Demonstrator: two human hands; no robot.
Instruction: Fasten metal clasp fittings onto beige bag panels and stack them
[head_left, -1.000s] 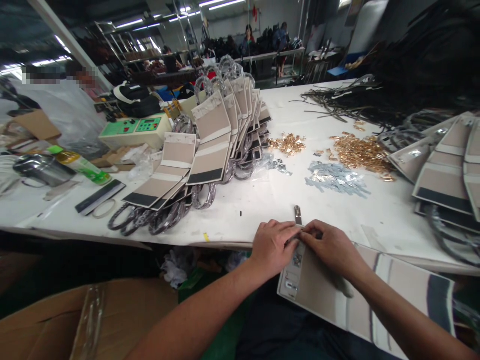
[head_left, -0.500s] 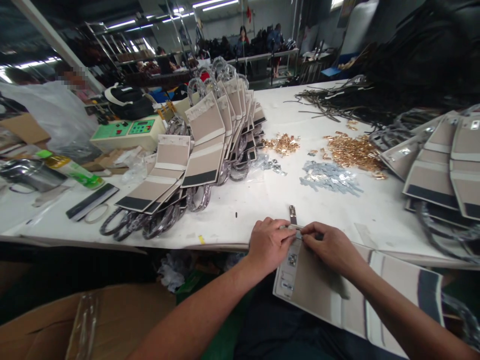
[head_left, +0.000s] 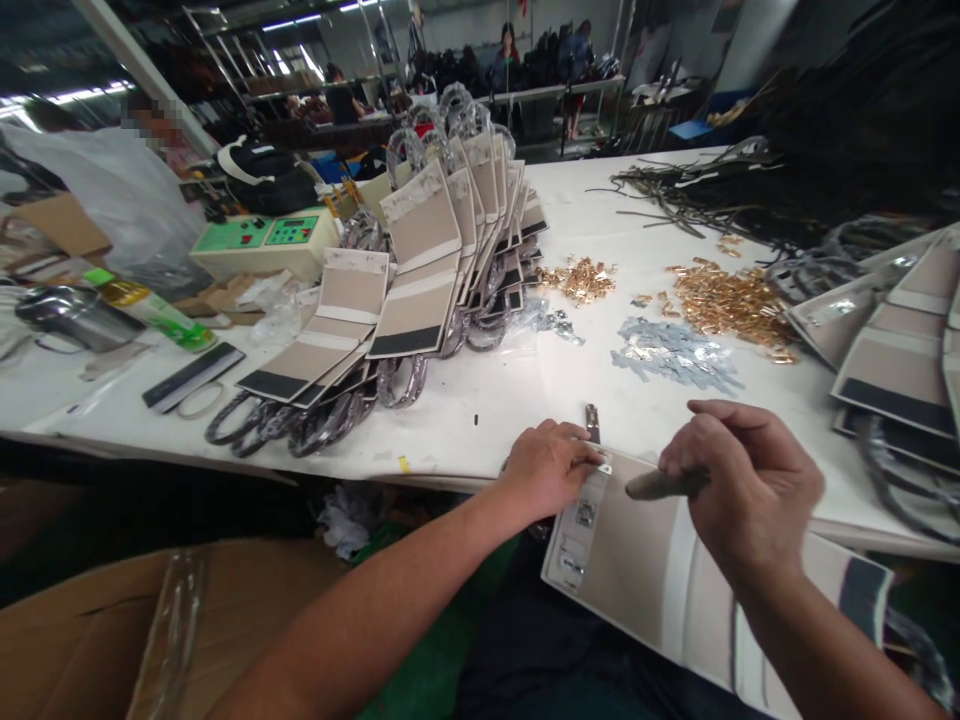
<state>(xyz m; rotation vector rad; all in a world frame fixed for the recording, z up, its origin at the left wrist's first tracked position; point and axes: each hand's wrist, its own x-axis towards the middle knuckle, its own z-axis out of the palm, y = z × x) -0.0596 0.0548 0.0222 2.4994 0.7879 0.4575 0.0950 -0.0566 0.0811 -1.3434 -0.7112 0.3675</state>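
A beige bag panel [head_left: 630,540] with white bands and a dark end strip lies slanting over the table's front edge toward my lap. My left hand [head_left: 551,465] holds its upper left corner, fingers pressed together beside a small metal piece [head_left: 604,466]. Just beyond those fingers a dark strap tab with a metal fitting [head_left: 592,420] sticks out. Raised above the panel, my right hand [head_left: 746,485] is closed around a grey, blunt-ended rod-like tool [head_left: 664,485] that points left. What the tool's other end looks like is hidden in the fist. Silvery fittings [head_left: 585,513] sit along the panel's left edge.
Stacked bag panels with wrapped handles [head_left: 420,260] stand at the left, more panels [head_left: 892,330] at the right. Gold clips [head_left: 727,305] and flat grey metal plates [head_left: 671,350] lie in heaps between. A bottle [head_left: 154,310] and a control box [head_left: 266,240] are far left.
My right hand has lifted off the panel's corner and moved right, and the grey tool has swung from under the palm to point left. My left hand stays at the corner.
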